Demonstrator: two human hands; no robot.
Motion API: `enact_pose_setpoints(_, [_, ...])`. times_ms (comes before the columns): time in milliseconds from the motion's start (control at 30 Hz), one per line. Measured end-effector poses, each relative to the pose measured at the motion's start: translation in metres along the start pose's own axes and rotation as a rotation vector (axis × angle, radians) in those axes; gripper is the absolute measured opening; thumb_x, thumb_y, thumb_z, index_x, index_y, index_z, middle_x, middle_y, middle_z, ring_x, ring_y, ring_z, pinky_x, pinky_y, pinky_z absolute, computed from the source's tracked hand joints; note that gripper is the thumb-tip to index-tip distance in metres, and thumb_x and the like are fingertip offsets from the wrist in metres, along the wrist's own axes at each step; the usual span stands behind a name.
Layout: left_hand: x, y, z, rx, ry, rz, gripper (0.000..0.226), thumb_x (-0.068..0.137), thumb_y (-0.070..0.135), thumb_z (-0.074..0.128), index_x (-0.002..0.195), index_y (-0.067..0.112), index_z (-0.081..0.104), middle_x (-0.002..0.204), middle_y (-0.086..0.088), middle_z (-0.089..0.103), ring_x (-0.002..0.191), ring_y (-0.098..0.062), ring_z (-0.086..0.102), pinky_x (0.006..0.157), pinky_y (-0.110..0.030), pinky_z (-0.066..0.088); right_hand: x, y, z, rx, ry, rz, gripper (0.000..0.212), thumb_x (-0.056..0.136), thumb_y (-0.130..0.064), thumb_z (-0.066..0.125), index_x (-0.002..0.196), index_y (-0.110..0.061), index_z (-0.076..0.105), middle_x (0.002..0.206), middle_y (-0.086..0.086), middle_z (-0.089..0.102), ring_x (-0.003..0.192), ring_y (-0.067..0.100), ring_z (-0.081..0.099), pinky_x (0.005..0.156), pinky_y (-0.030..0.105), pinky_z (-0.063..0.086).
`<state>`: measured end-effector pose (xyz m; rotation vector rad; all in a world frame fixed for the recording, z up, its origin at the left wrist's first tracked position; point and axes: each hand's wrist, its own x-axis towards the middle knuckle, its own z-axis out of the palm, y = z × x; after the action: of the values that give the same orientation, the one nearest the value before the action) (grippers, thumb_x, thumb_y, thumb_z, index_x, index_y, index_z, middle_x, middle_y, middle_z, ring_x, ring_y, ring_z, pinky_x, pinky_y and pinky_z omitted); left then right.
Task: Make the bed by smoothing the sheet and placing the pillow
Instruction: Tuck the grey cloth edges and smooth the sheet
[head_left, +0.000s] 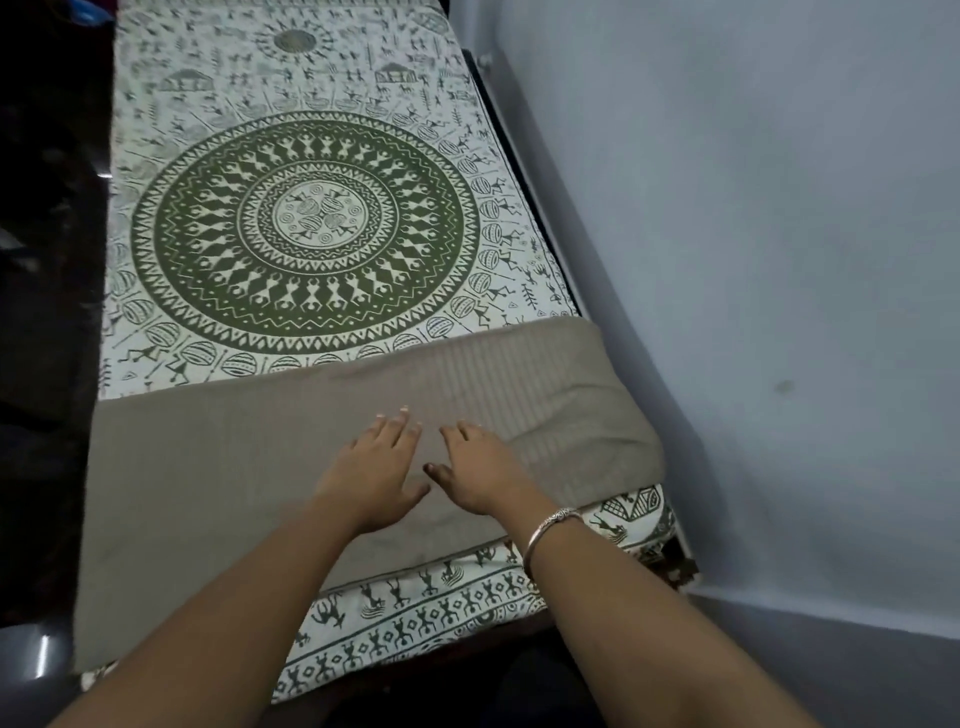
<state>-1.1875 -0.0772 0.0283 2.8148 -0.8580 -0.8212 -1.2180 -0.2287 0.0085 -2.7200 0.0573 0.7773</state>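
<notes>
There is one printed sheet. One grey-brown cloth lies across the sheet's near end. Two hands lie flat over the sheet, on that cloth: one left hand and one right hand. One silver bangle sits above the sheet's near border.

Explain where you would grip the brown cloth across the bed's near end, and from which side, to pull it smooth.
Probably the near edge of the brown cloth, pinched from the near side: that edge lies free over the printed sheet, whereas its right end humps up beside the wall.
</notes>
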Motion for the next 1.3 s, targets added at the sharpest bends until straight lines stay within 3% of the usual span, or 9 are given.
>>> enact_pose_setpoints(267, [0.1,0.057,0.055,-0.033,-0.08,-0.002,0.068,0.098,0.045,0.035,0.152,0.016,0.004,0.16,-0.003,-0.004,0.147,-0.022,0.002,0.117,-0.039,0.015,0.036,0.114,0.026,0.096,0.01,0.107,0.054,0.099,-0.041,0.039,0.144,-0.011,0.031,0.15,0.014,0.032,0.136,0.032,0.032,0.112,0.044,0.019])
enact_pose_setpoints(533, [0.231,0.123,0.119,-0.08,-0.052,0.118,0.061,0.098,0.035,0.025,0.151,0.011,0.006,0.16,-0.007,0.001,0.147,-0.022,0.006,0.116,-0.032,0.011,0.092,0.255,0.079,0.058,-0.003,0.259,0.058,0.101,-0.034,0.036,0.149,-0.006,0.02,0.158,0.017,0.013,0.146,0.031,0.01,0.118,0.045,0.005])
enact_pose_setpoints(633, [0.277,0.135,0.134,-0.062,-0.019,0.137,0.066,0.091,0.036,0.008,0.151,0.009,0.006,0.159,-0.01,0.0,0.147,-0.024,0.004,0.116,-0.032,0.01,0.119,0.285,0.088,0.039,0.097,0.25,0.059,0.099,-0.031,0.037,0.15,-0.008,0.017,0.159,0.016,0.012,0.147,0.031,0.005,0.117,0.045,0.003])
enact_pose_setpoints(733, [0.324,0.139,0.151,-0.042,0.068,0.088,0.071,0.085,0.033,0.013,0.151,0.008,0.007,0.159,-0.011,0.002,0.147,-0.026,0.004,0.116,-0.036,0.01,0.152,0.3,0.094,0.046,0.218,0.192,0.06,0.098,-0.026,0.037,0.152,-0.01,0.016,0.16,0.012,0.012,0.147,0.032,0.004,0.117,0.049,0.001])
enact_pose_setpoints(867, [0.359,0.155,0.198,0.007,0.207,-0.12,0.065,0.095,0.034,0.031,0.151,0.008,0.011,0.159,-0.014,0.005,0.145,-0.035,0.006,0.116,-0.053,0.008,0.175,0.337,0.115,0.001,0.3,0.038,0.064,0.091,-0.048,0.022,0.151,-0.026,0.023,0.159,0.001,0.019,0.144,0.039,0.018,0.112,0.06,0.008])
enact_pose_setpoints(967, [0.357,0.183,0.227,-0.006,0.326,-0.156,0.072,0.087,0.041,0.029,0.146,0.001,0.026,0.153,-0.022,0.022,0.14,-0.044,0.021,0.109,-0.064,0.012,0.174,0.38,0.119,-0.028,0.298,0.159,0.072,0.085,-0.066,0.022,0.151,-0.04,0.003,0.161,0.001,0.006,0.143,0.045,0.013,0.108,0.066,0.013])
enact_pose_setpoints(1100, [0.339,0.214,0.243,0.036,0.307,-0.006,0.077,0.089,0.052,0.027,0.148,0.002,0.021,0.155,-0.022,0.018,0.143,-0.039,0.016,0.112,-0.06,0.007,0.156,0.406,0.106,0.14,0.292,0.447,0.066,0.095,-0.058,0.023,0.152,-0.029,0.01,0.158,0.014,0.018,0.141,0.041,0.021,0.109,0.066,0.006])
enact_pose_setpoints(1200, [0.326,0.215,0.251,0.069,0.274,0.121,0.077,0.089,0.049,0.027,0.148,0.0,0.02,0.155,-0.02,0.016,0.144,-0.034,0.013,0.114,-0.056,0.006,0.123,0.384,0.127,-0.012,0.403,0.17,0.059,0.094,-0.043,0.029,0.146,-0.017,0.034,0.151,0.014,0.035,0.137,0.038,0.033,0.107,0.059,0.027])
enact_pose_setpoints(1300, [0.313,0.215,0.256,0.086,0.254,0.214,0.078,0.089,0.051,0.03,0.148,0.001,0.02,0.155,-0.022,0.016,0.144,-0.035,0.013,0.114,-0.054,0.01,0.101,0.389,0.148,0.058,0.327,0.151,0.06,0.093,-0.049,0.028,0.149,-0.027,0.029,0.154,0.008,0.031,0.137,0.038,0.034,0.104,0.054,0.035])
